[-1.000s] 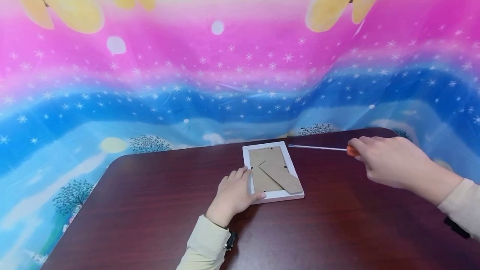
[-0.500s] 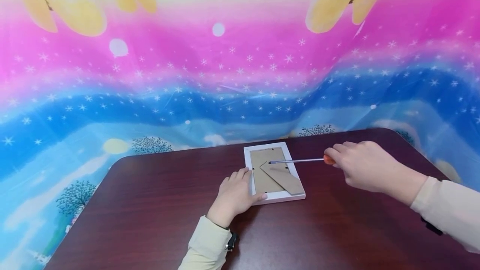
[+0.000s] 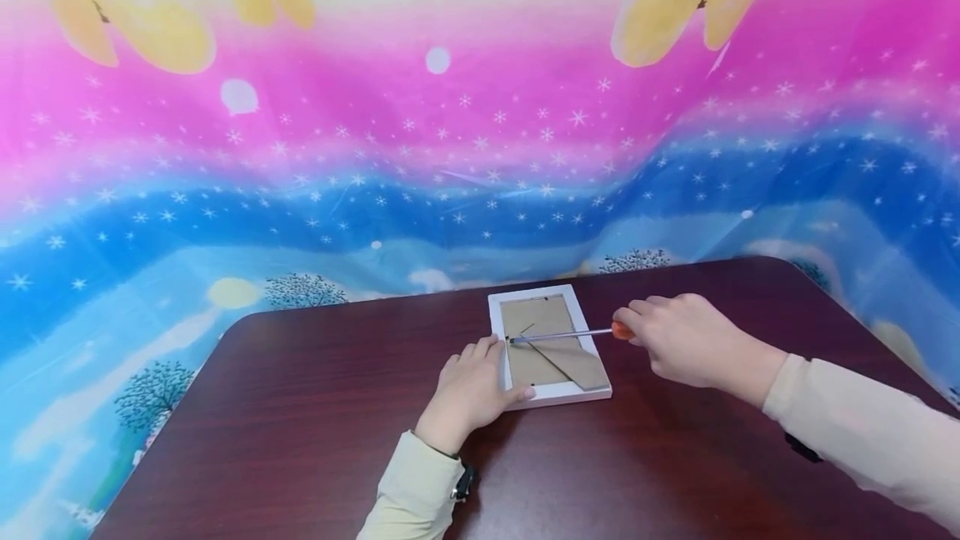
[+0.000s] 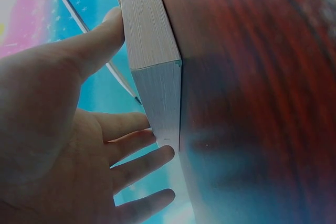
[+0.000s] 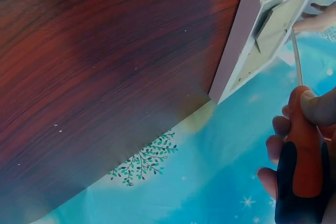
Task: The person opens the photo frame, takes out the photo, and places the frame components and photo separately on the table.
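Note:
A white picture frame (image 3: pixel 562 396) lies face down, its brown backing board (image 3: pixel 543 312) and angled stand leg (image 3: pixel 573 362) showing. My left hand (image 3: pixel 467 390) is at its near left corner, thumb on the near border and straight fingers along the left side. In the left wrist view, those fingers (image 4: pixel 142 174) are spread against the frame's side. My right hand (image 3: pixel 686 344) grips a flat-blade screwdriver (image 3: pixel 558 335) by its orange and black handle (image 5: pixel 305 163). The shaft crosses above the backing, its tip by a small dark tab (image 3: pixel 507 339) on the left inner edge. Whether it touches is unclear.
Under the frame is a dark red-brown wooden table (image 3: pixel 337 407). A colourful cloth backdrop (image 3: pixel 450 132) hangs just behind the table's far edge. The frame lies near that edge. More small dark tabs sit around the backing.
My right hand has moved left and slightly down with the screwdriver, taking the tip from beyond the frame's right side across the backing to its left inner edge. My left hand stays put.

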A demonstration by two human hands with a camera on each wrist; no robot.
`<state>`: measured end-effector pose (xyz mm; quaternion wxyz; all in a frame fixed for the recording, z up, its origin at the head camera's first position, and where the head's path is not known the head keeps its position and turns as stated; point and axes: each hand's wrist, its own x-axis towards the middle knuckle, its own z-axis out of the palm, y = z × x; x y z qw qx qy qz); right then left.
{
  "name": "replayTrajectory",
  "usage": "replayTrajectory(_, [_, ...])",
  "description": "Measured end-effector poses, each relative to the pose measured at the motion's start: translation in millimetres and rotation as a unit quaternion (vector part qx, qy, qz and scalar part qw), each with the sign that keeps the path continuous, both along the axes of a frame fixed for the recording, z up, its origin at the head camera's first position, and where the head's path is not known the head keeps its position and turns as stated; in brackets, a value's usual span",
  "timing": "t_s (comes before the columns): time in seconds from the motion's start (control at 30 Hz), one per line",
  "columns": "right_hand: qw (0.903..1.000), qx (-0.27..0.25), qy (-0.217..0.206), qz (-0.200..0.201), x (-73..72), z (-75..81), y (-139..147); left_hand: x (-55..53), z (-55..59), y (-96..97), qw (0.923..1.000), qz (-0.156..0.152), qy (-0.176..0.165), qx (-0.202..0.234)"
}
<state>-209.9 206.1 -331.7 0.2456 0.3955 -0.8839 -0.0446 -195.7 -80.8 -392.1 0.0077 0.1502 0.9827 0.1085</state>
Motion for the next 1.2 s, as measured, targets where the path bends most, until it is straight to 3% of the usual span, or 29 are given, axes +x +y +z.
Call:
replayTrajectory(0.8, [0.9991, 0.041, -0.009, 0.002, -25.0, 3.6, -7, 0.5, -1.7, 0.4, 0.9999, -0.003, -0.006, 0.015])
replayTrajectory(0.97, [0.9981, 0.061, -0.011, 0.002, -35.9, 12.0, -10, 0.4, -0.4, 0.6, 0.9999, -0.003, -0.008, 0.015])
replayTrajectory(1.2, [0.9888, 0.147, 0.006, -0.021, -47.6, 38.0, -31, 1.4, 1.2, 0.3, 0.9998, -0.001, -0.011, 0.019])
